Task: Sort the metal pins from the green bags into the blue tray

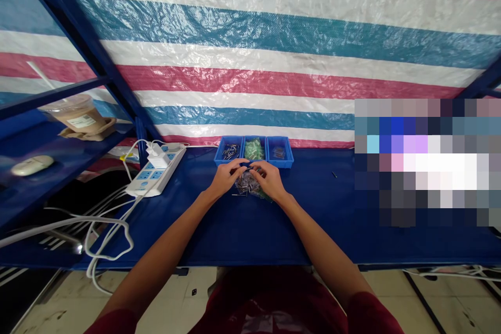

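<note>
My left hand (227, 176) and my right hand (269, 178) meet fingertip to fingertip over the blue table. The fingers of both are closed in a pinch, and what they hold is too small to make out. Just beneath them lies a heap of clear plastic bags (246, 185) with thin metal pieces among it. One thin metal piece (239, 195) lies at its lower left edge. Right behind my hands stand three joined blue bins: the left bin (217, 159) has metal pieces, the middle bin (255, 164) green packets, the right bin (289, 157) small clear items.
A white power strip (151, 180) with plugs and cables sits on the left of the blue table (242, 240). A lidded drink cup (80, 115) and a white mouse (32, 165) rest on the left shelf. A small dark piece (334, 174) lies right. The far right is pixelated.
</note>
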### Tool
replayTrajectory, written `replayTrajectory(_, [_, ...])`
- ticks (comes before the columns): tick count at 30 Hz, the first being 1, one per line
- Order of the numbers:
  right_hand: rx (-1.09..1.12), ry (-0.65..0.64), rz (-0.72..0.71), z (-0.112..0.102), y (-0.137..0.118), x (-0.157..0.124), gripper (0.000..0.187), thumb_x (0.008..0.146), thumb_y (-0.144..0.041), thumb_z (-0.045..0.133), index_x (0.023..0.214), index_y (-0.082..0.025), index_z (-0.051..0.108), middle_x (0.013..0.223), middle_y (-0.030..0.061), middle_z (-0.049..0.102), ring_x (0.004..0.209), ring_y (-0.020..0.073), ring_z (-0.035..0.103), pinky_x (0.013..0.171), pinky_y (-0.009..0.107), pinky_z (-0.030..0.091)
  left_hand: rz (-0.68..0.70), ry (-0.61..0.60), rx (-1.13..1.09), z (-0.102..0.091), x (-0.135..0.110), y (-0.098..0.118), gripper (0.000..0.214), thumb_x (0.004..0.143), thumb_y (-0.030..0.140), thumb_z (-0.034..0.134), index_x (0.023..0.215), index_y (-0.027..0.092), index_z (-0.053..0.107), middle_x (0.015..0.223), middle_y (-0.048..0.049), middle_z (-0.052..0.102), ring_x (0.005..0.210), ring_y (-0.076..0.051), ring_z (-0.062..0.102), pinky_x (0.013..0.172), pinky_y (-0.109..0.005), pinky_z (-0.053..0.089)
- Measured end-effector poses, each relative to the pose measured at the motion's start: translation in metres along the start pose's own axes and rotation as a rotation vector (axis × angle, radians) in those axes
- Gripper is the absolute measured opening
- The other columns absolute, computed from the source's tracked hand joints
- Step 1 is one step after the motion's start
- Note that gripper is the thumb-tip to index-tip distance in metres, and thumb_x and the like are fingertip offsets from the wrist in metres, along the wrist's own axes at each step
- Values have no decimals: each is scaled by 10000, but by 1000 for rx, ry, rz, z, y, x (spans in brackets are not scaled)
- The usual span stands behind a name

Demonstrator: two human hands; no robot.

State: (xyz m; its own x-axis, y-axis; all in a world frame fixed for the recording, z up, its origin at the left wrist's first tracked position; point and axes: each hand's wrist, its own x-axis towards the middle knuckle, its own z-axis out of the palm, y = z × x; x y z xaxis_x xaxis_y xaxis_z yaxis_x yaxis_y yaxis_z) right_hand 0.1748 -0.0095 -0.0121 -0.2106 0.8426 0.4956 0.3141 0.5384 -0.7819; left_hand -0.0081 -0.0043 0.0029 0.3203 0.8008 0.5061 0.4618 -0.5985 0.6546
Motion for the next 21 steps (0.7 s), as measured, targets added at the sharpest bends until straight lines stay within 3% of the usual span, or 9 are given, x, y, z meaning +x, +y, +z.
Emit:
replayTrajectory(4, [-2,-25,-33,2,4,0,145,877,-286,533,811,-194,624,801,35,617,649,143,562,620,251,450,-13,-18,13,3,-2,2,330,933,397,495,1117,165,641,515,57,528,485,-107,506,556,-217,412])
replayTrajectory(7, [5,3,2,3,6,0,154,891,-289,517,800,-195,598,793,29,614,618,137,555,617,255,440,-29,4,-9,4,-2,2,329,909,424,531,1074,162,645,602,25,610,549,-123,560,572,-221,430])
replayTrajectory(11, [-3,64,47,1,5,1,220,922,-322,481,769,-195,575,658,-7,570,534,125,521,603,256,415,4,55,35,4,-1,2,288,874,429,584,894,155,670,717,-23,670,625,-138,585,581,-228,428])
replayTrajectory(15, [-28,67,53,0,2,1,320,944,-365,444,699,-195,560,574,-12,536,558,138,528,595,255,395,29,42,52,4,0,3,332,905,412,539,732,150,646,676,-24,644,607,-130,556,589,-236,413])
replayTrajectory(21, [51,31,33,-1,-1,0,261,903,-419,510,832,-193,620,773,30,635,606,139,562,589,252,432,-109,24,-116,3,0,5,440,923,408,503,574,148,564,510,15,525,499,-102,500,539,-220,403])
